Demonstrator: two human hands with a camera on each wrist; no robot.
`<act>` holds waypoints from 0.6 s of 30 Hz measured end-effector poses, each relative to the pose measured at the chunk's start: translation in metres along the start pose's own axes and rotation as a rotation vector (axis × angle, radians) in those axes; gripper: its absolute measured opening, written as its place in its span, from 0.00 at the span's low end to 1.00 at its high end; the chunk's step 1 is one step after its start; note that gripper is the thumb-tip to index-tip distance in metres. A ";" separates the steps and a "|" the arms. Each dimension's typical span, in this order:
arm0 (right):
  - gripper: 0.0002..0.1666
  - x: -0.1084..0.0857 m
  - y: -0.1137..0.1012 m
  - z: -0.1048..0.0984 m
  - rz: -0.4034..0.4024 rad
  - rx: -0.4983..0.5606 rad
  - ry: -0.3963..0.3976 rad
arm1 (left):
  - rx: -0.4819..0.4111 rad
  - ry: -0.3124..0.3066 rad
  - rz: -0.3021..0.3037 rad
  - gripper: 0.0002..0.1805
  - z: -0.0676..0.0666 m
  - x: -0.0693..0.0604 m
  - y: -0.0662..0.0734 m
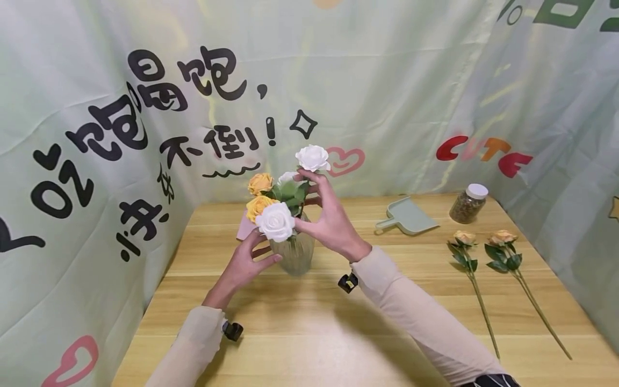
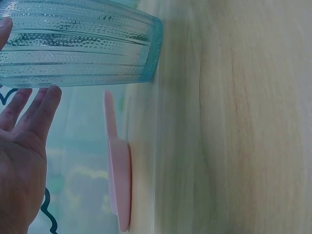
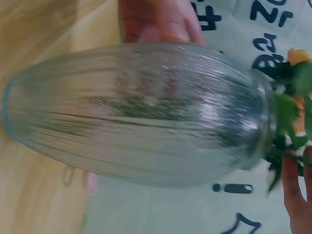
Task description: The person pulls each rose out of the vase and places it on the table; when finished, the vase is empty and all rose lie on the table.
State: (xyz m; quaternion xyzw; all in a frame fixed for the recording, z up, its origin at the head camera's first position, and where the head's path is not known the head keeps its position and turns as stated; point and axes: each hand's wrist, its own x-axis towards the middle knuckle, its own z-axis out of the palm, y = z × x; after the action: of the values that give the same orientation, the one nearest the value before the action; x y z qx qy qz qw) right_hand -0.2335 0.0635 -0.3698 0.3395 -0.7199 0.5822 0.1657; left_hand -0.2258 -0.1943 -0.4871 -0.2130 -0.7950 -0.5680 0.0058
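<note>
1. The glass vase [image 1: 299,260] of white and yellow roses [image 1: 259,206] stands on the desk [image 1: 300,344], nearer its far edge, left of centre.
2. My left hand [image 1: 245,266] is beside the vase, fingers relaxed, unclenched; a sideways nudge could tip the glass.
3. My right hand [image 1: 333,220] spreads at the blooms, fingers loosely extended; snagging the tall white rose [image 1: 313,158] could drag its stem out.

Vase [image 3: 141,117] ribbed glossy glass; tbl [image 1: 290,344] smth wood
</note>
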 end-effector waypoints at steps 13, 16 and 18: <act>0.17 0.002 0.000 -0.010 0.014 0.118 0.134 | -0.031 0.007 -0.022 0.44 0.001 -0.001 0.001; 0.14 -0.002 0.007 -0.007 0.013 0.144 0.181 | -0.028 0.002 -0.021 0.45 0.001 -0.001 0.000; 0.13 -0.005 0.011 -0.005 0.012 0.155 0.202 | -0.025 0.002 -0.020 0.45 0.002 -0.001 0.000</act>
State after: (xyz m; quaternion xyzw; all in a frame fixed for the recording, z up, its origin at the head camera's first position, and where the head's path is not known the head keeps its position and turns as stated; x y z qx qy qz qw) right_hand -0.2384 0.0707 -0.3791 0.2866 -0.6546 0.6682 0.2070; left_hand -0.2248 -0.1930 -0.4875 -0.2045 -0.7899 -0.5781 -0.0018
